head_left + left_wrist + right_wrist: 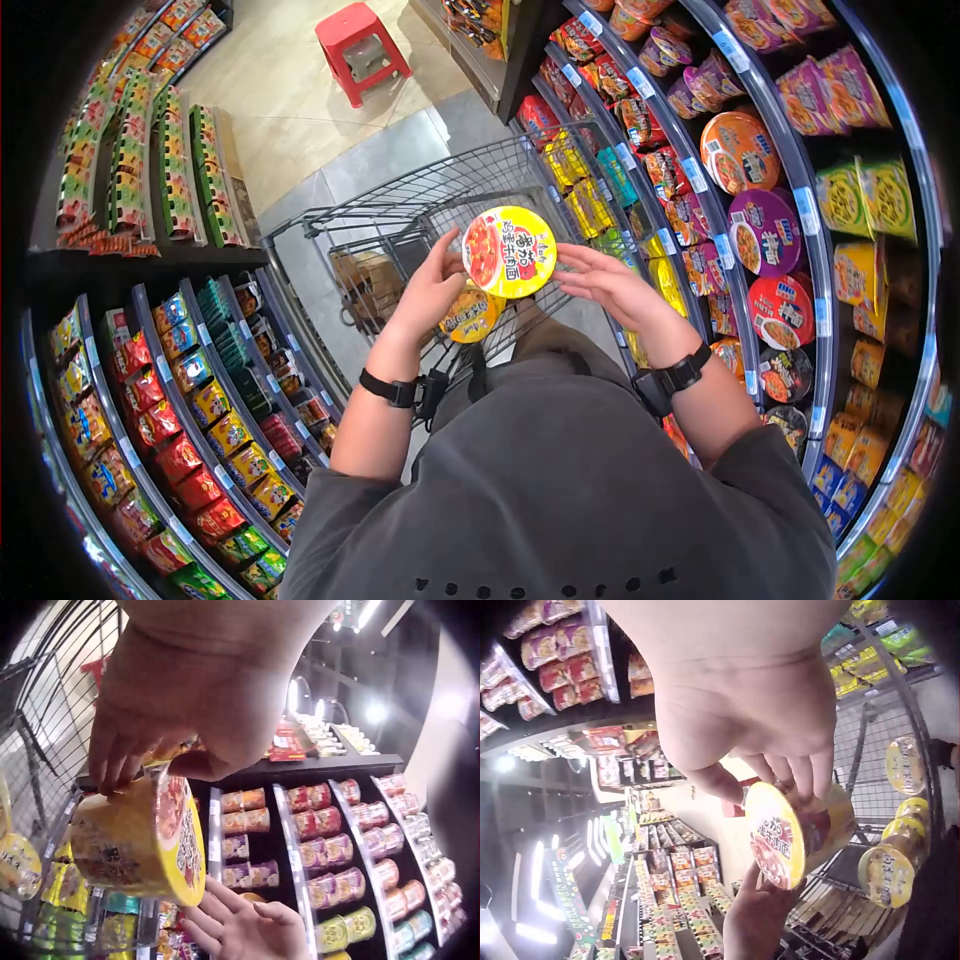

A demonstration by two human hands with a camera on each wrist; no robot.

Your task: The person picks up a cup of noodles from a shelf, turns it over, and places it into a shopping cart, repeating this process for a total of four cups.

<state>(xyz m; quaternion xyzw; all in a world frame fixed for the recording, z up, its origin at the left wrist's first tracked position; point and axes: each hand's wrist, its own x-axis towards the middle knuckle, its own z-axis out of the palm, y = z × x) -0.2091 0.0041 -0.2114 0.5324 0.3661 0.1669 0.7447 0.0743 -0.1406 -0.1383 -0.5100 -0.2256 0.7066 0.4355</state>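
A yellow instant noodle tub (pixel 510 252), its round lid printed with a red picture and dark lettering, is held up above a wire shopping cart (pixel 390 198). My left hand (pixel 430 288) grips its left side, and in the left wrist view the fingers (pixel 124 761) curl over the tub wall. On the opposite side is my right hand (pixel 618 290), its fingers extended and fairly straight against the tub in the right wrist view. More yellow noodle tubs (pixel 887 876) sit in the cart, one yellow-orange lid (pixel 472 316) showing just below the held tub.
Shelves of noodle tubs (pixel 765 232) and bagged packets line the right side close to my arm. Racks of colourful packets (pixel 195 490) stand on the left. Ahead on the floor is a red plastic stool (pixel 358 45), beyond the cart.
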